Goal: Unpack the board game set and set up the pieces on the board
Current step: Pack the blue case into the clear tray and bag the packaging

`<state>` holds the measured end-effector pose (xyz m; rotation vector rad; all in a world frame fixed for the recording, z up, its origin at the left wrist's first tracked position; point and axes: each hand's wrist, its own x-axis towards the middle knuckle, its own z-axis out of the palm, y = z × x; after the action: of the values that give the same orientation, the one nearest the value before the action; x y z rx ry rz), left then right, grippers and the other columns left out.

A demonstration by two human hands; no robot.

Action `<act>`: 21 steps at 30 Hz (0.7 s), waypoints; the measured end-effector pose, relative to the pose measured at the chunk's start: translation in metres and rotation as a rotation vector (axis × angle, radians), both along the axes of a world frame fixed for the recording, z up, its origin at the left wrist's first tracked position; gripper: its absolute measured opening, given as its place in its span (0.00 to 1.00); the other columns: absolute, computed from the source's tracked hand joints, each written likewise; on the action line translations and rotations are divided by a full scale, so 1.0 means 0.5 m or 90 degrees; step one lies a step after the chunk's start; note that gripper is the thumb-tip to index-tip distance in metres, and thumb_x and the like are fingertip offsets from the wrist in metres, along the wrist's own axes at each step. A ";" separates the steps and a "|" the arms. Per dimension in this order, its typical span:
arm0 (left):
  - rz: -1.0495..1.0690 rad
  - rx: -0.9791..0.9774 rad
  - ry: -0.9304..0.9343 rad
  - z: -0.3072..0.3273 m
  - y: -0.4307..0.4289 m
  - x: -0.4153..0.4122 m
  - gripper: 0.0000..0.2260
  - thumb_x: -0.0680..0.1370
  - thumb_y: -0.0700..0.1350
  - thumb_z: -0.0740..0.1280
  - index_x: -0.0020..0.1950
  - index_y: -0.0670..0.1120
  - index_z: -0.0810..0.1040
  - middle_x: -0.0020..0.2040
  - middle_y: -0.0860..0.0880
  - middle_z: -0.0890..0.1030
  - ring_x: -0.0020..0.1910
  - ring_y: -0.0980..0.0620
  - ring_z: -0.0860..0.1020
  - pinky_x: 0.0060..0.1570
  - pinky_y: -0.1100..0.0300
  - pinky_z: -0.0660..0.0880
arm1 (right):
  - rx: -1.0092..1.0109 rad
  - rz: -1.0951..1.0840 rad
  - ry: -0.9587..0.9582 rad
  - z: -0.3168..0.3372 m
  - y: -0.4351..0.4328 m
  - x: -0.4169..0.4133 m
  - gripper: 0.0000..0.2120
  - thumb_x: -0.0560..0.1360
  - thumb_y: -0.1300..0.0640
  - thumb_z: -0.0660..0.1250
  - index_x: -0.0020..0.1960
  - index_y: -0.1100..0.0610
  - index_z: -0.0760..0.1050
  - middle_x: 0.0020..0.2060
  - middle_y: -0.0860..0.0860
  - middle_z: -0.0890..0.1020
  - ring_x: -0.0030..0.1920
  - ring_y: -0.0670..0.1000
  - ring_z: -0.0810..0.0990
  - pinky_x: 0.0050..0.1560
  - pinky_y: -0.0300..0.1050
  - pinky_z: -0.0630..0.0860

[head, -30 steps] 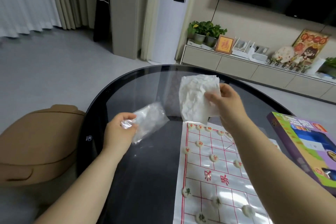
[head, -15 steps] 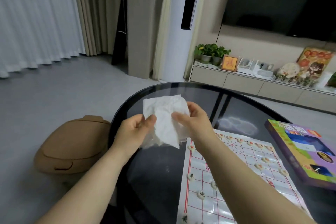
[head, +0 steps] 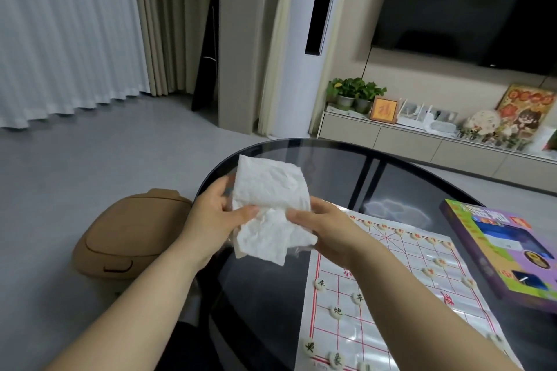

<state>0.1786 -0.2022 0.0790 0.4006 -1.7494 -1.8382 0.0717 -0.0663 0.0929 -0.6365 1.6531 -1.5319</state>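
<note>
A crumpled white paper sheet (head: 271,208) is held up over the left part of the round black glass table (head: 391,172). My left hand (head: 211,217) grips its left side and my right hand (head: 322,226) pinches its right side. A bit of clear plastic bag (head: 297,251) shows beneath the paper, bunched with it. The white board sheet with red grid lines (head: 388,289) lies flat on the table under my right forearm. Several round cream pieces, such as one piece (head: 337,311), sit on the grid lines. The purple game box (head: 506,253) lies at the right.
A tan lidded bin (head: 126,235) stands on the grey floor left of the table. A low TV cabinet (head: 422,141) with plants and ornaments runs along the far wall. White curtains hang at the left.
My hands were apart, left with the plastic bag and right with the paper; now both are together on the paper, bag tucked behind. The view has tilted up and shifted left.
</note>
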 end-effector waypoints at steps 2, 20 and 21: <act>-0.024 -0.001 -0.015 -0.002 -0.002 0.004 0.11 0.72 0.31 0.66 0.44 0.47 0.75 0.29 0.55 0.81 0.26 0.59 0.78 0.21 0.71 0.69 | -0.021 0.012 0.001 -0.008 -0.003 -0.005 0.11 0.74 0.68 0.63 0.54 0.59 0.75 0.51 0.57 0.82 0.51 0.58 0.81 0.53 0.54 0.76; -0.025 0.042 -0.194 -0.070 -0.058 0.064 0.11 0.69 0.34 0.70 0.39 0.45 0.69 0.33 0.49 0.74 0.31 0.54 0.71 0.26 0.67 0.70 | -0.059 0.061 0.215 -0.037 -0.093 0.029 0.22 0.71 0.77 0.55 0.28 0.56 0.74 0.41 0.45 0.78 0.40 0.41 0.76 0.37 0.28 0.74; -0.004 0.033 -0.193 -0.079 -0.057 0.070 0.13 0.69 0.32 0.70 0.42 0.46 0.69 0.38 0.48 0.75 0.34 0.54 0.73 0.28 0.67 0.72 | -0.054 0.063 0.191 -0.040 -0.097 0.032 0.20 0.73 0.74 0.53 0.30 0.57 0.74 0.42 0.45 0.78 0.43 0.44 0.76 0.40 0.31 0.74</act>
<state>0.2136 -0.2307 0.0395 0.7278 -1.9024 -1.9082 0.0879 -0.1147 0.0729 -1.0205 1.7519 -1.4954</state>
